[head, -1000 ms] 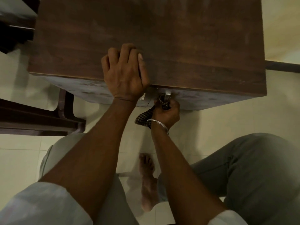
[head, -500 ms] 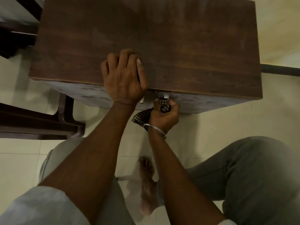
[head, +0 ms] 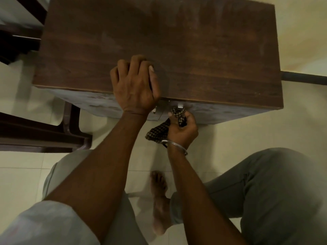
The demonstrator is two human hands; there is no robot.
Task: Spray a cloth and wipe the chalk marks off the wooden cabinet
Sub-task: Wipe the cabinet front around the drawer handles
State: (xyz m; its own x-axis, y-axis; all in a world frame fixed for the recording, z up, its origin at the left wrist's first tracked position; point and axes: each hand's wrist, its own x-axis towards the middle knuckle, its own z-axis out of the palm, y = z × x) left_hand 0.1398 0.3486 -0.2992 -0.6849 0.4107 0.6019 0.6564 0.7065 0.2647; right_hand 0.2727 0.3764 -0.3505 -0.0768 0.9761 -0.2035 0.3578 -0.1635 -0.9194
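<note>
Seen from above, the dark wooden cabinet (head: 203, 50) stands on a pale tiled floor. Its front face (head: 99, 103) shows whitish, smeared chalk marks. My left hand (head: 134, 89) rests on the cabinet top at the front edge, fingers bent, holding nothing. Just below that edge, my right hand (head: 184, 131) grips a bunched black-and-cream checked cloth (head: 158, 131). It presses the cloth's upper end against the front face beside a small metal handle (head: 180, 105). No spray bottle is in view.
Dark wooden furniture (head: 35, 135) stands close on the left of the cabinet. A dark skirting strip (head: 304, 77) runs along the wall at right. My bare foot (head: 159, 200) and bent knee in grey trousers (head: 274, 191) are on the tiles below.
My right hand with the cloth has shifted slightly at the handle on the cabinet front. My left hand stays on the top. The view has drifted a little.
</note>
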